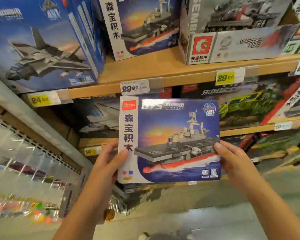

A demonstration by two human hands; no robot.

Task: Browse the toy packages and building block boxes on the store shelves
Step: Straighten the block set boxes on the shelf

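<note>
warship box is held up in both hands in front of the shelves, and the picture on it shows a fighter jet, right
Not quite. The head view shows the box held by the left hand and the right hand in front of the shelves, but its picture shows a grey warship with a red hull on the sea. The fighter jet is on a different box on the upper shelf at left.

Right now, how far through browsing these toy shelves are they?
Done: one warship box is off the shelf. In hand: left hand and right hand grip its edges, front facing the camera. Left: the jet box, tank box and lower shelves sit untouched.
</note>
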